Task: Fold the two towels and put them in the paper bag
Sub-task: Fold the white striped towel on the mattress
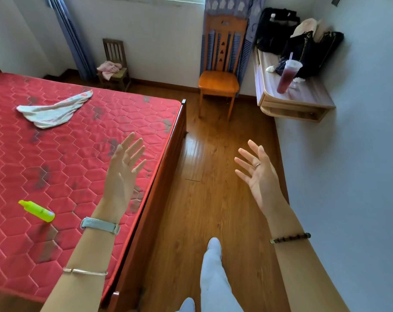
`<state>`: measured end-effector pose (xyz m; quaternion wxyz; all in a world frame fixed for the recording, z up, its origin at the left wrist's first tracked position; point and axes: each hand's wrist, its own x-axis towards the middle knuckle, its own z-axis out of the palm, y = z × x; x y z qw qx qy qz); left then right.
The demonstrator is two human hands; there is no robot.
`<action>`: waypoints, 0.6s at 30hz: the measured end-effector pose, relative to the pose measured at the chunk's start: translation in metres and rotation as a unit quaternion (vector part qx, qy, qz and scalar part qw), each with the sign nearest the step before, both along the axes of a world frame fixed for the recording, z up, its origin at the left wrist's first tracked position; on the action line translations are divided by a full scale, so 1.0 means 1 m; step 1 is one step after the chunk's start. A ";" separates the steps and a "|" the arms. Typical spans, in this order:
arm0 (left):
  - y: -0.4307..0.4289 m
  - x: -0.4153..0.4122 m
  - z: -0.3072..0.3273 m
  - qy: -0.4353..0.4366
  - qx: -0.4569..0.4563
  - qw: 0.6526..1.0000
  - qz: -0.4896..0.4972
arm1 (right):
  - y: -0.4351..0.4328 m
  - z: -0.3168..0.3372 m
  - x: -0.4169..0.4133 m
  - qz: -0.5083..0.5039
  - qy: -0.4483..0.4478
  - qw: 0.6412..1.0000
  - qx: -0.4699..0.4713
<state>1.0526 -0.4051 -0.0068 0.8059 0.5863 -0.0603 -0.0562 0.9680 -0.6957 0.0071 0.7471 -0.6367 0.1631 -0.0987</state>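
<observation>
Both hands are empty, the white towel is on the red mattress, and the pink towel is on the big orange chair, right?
No: the head view shows the pink towel on the small dark wooden chair by the curtain, not the orange chair. The rest is right.

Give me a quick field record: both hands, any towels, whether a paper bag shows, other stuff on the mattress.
left hand: open, empty, above red mattress
right hand: open, empty, above floor
white towel: crumpled, unfolded, on mattress
pink towel: heaped on small chair
paper bag: not in view
other: yellow highlighter on mattress
</observation>
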 end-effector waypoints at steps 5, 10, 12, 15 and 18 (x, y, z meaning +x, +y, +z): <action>-0.024 0.054 -0.005 0.000 0.004 1.000 0.018 | -0.028 -0.002 0.059 0.011 0.003 1.000 -0.002; -0.062 0.115 -0.009 0.007 0.005 0.999 0.039 | -0.067 -0.002 0.127 0.023 0.004 1.000 -0.010; -0.080 0.137 -0.007 0.008 0.007 0.999 0.046 | -0.085 0.000 0.155 0.029 0.006 1.000 -0.007; -0.106 0.169 -0.004 0.010 -0.002 0.998 0.062 | -0.112 0.004 0.196 0.042 0.008 0.999 -0.004; -0.129 0.198 -0.004 0.007 -0.008 0.997 0.076 | -0.136 0.008 0.234 0.053 0.007 0.999 -0.011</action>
